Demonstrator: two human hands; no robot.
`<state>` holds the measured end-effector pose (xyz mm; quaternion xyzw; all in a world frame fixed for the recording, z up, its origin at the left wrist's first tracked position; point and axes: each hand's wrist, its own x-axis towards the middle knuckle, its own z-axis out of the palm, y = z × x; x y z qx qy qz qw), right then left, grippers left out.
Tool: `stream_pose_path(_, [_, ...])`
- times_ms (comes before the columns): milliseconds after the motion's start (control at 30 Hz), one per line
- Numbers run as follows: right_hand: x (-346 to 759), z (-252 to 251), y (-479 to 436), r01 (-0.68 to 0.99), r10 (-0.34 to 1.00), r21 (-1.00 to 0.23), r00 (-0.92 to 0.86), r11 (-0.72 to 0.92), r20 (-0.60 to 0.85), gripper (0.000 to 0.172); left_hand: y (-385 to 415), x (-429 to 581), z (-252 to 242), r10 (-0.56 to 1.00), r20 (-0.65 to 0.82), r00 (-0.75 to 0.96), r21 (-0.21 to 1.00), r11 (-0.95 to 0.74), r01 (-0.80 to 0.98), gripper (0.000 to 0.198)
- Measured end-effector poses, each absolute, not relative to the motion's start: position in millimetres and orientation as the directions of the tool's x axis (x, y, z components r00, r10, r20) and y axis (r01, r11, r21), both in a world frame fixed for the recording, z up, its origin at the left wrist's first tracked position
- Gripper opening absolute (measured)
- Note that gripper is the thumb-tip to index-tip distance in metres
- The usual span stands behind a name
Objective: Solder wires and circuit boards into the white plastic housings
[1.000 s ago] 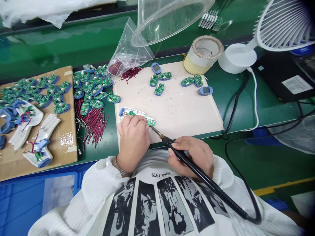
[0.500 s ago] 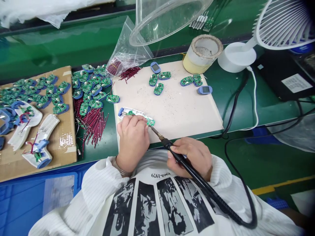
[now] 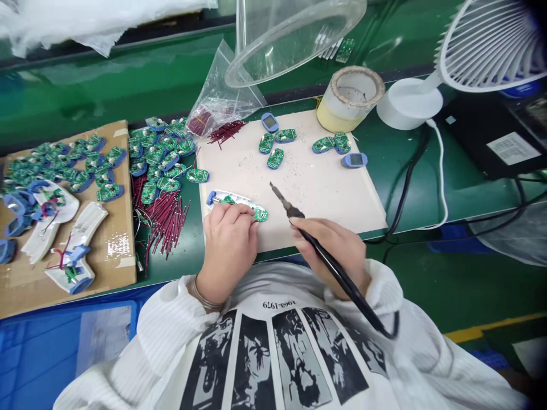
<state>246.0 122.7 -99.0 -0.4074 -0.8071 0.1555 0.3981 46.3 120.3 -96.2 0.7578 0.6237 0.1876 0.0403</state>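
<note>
A lane of bare pale sheet (image 3: 337,199) lay open right of the soldering iron (image 3: 332,263) — though the right hand (image 3: 337,242) blocked part of the near edge. Scattered circuit boards (image 3: 275,159) broke up the far side, a tape roll (image 3: 339,111) stood at the far-right corner, and red wires (image 3: 167,225) crowded the left.

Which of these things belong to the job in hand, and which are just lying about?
Seem part of the job:
soldering iron, in the right hand
white casing and green circuit board, partly under the left hand
pale sheet beneath the casing
perhaps the loose red wires

Seem just lying about:
white fan
tape roll
black box with a white label
</note>
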Motion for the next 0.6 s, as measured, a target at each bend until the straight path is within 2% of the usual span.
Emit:
stream_pose_path(133, [233.9,-105.3,147.1,0.573,0.785,-0.539,-0.399,0.617,0.474,0.023,114.4,31.7,-89.0,0.934,0.287,0.213,0.258,-0.29,0.922,0.019])
stream_pose_path(233, [229.6,-103.7,154.0,0.555,0.776,-0.549,-0.366,0.625,0.513,0.022,102.0,26.7,-86.3,0.932,0.341,0.12,0.181,-0.19,0.965,0.052])
stream_pose_path(300, [229.0,-100.4,153.5,0.542,0.772,-0.56,-0.336,0.627,0.539,0.021,93.6,29.3,-86.8,0.969,0.23,0.092,0.118,-0.121,0.986,0.079])
stream_pose_path(333, [228.9,-98.6,152.5,0.537,0.77,-0.563,-0.326,0.628,0.549,0.02,90.6,31.8,-87.6,0.987,0.144,0.074,0.09,-0.087,0.992,0.086])
stream_pose_path(400, [228.8,-94.9,150.2,0.534,0.763,-0.557,-0.328,0.636,0.557,0.02,87.6,35.7,-89.6,1.0,0.01,0.022,0.08,-0.022,0.997,0.084])
stream_pose_path(467, [230.0,-91.9,148.3,0.544,0.747,-0.532,-0.32,0.648,0.583,0.019,87.0,34.3,-91.0,0.999,-0.034,0.039,0.121,-0.035,0.992,0.077])
stream_pose_path(533, [234.5,-90.3,147.1,0.563,0.755,-0.529,-0.309,0.635,0.578,0.018,84.2,25.7,-90.4,0.997,-0.001,0.08,0.209,-0.078,0.975,0.074])
stream_pose_path(600, [243.0,-91.2,147.3,0.585,0.765,-0.524,-0.299,0.619,0.57,0.019,76.4,11.1,-87.1,0.992,0.094,0.089,0.341,-0.116,0.933,0.071])
